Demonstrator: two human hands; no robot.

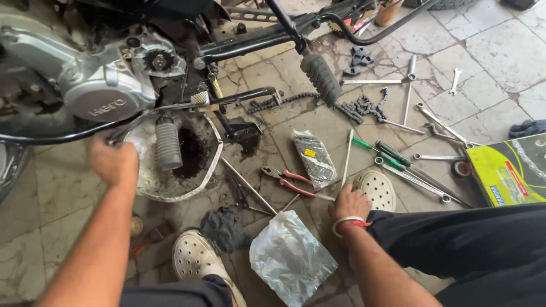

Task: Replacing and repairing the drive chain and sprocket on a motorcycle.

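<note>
Drain pan point(211, 166), a shallow, grimy white pan with a dark pool of oil in it, sits flat on the tiled floor point(500, 51) under the motorcycle engine point(96, 85), toward the floor's left side. It lies open side up and is about as broad as it is long, so it has no marked long axis. A ribbed rubber footpeg point(168, 145) hangs over it.

The left hand point(114, 162) is at the pan's left rim, just below the engine case. It is blurred, so I cannot tell whether the fingers are closed on the rim, on a metal part there, or on nothing.

The right hand point(350, 203), with a bangle at the wrist, rests knuckles up on the floor. Its fingers bend down out of sight, so its grip cannot be made out either. The red-handled pliers point(287, 179) lie just beside it. Their long axis runs from the nose at upper left to the handles at lower right, with the handle ends at the fingertips.

My judgement is that the work is at the pan and the engine's underside, with the right hand propping the body. Anything done with the pan calls for keeping it level, since the oil lies shallow.

A bagged chain point(314, 159), green screwdrivers point(392, 154) and spanners point(438, 122) lie farther right.
</note>
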